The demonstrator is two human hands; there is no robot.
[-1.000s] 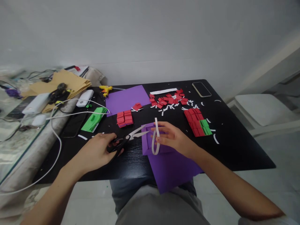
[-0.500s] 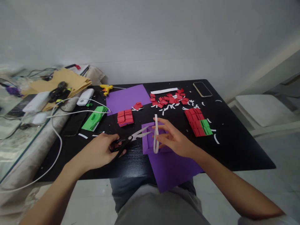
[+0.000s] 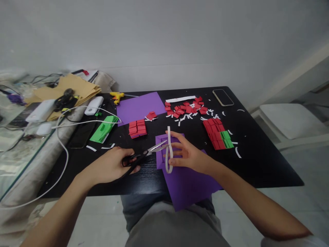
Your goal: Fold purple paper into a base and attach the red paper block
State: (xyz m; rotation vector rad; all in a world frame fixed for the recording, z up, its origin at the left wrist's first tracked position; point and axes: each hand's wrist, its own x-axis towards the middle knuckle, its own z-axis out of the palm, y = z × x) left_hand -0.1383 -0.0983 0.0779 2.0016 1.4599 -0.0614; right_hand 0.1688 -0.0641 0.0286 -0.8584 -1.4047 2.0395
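Note:
Black-handled scissors (image 3: 144,153) are gripped in my left hand (image 3: 115,164), fingers through the handles, the blades pointing right and slightly apart. Their tips reach a looped strip of white double-sided tape or paper (image 3: 169,164), which my right hand (image 3: 190,154) pinches between thumb and fingers. Whether the blades touch the strip or only pass beside it, I cannot tell. Beneath my right hand lies a folded purple paper frame (image 3: 159,161), partly covered by the fingers. A purple sheet (image 3: 187,188) extends from under it over the table's front edge.
Red folded paper pieces (image 3: 137,128), a red and green block (image 3: 218,135) and loose red squares (image 3: 189,109) with white scraps lie on the black table (image 3: 257,164). At left are green papers (image 3: 104,130), a white cable (image 3: 67,151) and a yellow glue gun (image 3: 117,97). A phone (image 3: 222,97) lies back right.
The white loop has shifted slightly left and tilted. The scissor blades have narrowed and moved a little right toward it, while my right fingers have changed their hold slightly.

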